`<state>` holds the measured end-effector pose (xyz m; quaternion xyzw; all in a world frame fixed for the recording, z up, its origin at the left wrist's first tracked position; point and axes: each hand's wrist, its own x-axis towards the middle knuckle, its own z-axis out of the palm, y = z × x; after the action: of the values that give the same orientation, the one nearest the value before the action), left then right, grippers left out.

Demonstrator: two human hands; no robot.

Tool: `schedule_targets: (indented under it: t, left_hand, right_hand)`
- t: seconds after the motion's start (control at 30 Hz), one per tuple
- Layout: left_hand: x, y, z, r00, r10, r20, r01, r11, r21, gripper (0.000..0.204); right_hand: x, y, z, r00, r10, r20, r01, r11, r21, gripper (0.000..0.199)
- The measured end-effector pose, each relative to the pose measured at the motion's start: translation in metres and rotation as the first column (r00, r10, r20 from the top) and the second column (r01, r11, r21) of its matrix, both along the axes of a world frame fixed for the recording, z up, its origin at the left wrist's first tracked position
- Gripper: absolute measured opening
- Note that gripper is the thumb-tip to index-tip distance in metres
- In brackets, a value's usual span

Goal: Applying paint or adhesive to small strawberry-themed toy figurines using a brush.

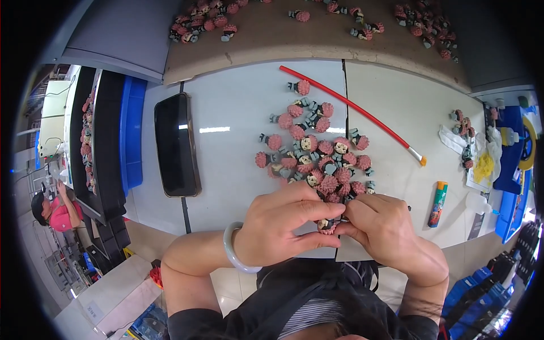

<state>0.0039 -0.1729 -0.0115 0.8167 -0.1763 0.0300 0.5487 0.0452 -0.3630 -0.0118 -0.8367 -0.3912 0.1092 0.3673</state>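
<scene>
Between thumb and forefinger my left hand (283, 221), with a pale bangle at the wrist, grips a small figurine (327, 225) with pink curly hair and a dark body. My right hand (379, 226) is closed in a pinch right beside it, its fingertips at the figurine's side. What lies between those right fingertips is too small and hidden to make out. Just beyond both hands spreads a loose pile of similar pink-haired figurines (328, 184), with grey-blue and black bodies.
A red-handled brush (351, 105) lies slantwise beyond the pile. On the left is a black phone (177, 144); on the right, a green-and-orange lighter (437, 204). More figurines (209, 22) sit on the brown shelf (255, 54). A person in pink (62, 212) works far left.
</scene>
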Motion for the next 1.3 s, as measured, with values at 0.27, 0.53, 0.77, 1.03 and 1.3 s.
schedule_targets:
  t: [0.27, 0.53, 0.77, 1.03, 1.3]
  left_hand:
    - [-0.001, 0.0, -0.002, 1.0, -0.014, -0.019, 0.015, 0.999, 0.033, 0.048]
    - [-0.002, 0.001, 0.001, 0.994, -0.06, -0.09, 0.057, 0.998, -0.037, 0.048]
    - [-0.002, 0.002, -0.001, 0.997, -0.042, -0.057, 0.042, 0.999, -0.005, 0.049]
    - [-0.001, 0.003, -0.001, 1.0, -0.01, -0.019, 0.009, 0.997, -0.075, 0.048]
    - [-0.001, 0.002, 0.001, 0.999, 0.039, 0.021, -0.039, 0.999, -0.003, 0.046]
  right_hand:
    - [-0.001, -0.001, -0.003, 1.0, 0.008, -0.015, -0.008, 1.0, -0.01, 0.025]
    - [-0.001, -0.003, -0.001, 0.997, 0.06, -0.044, -0.059, 0.998, 0.011, 0.024]
    - [-0.002, -0.002, 0.004, 0.995, 0.02, -0.098, -0.024, 0.999, -0.045, 0.025]
    - [0.004, -0.005, 0.006, 0.997, 0.04, 0.066, -0.041, 0.999, 0.026, 0.024]
    - [0.006, -0.004, 0.004, 0.972, 0.022, 0.235, -0.03, 0.999, 0.03, 0.023]
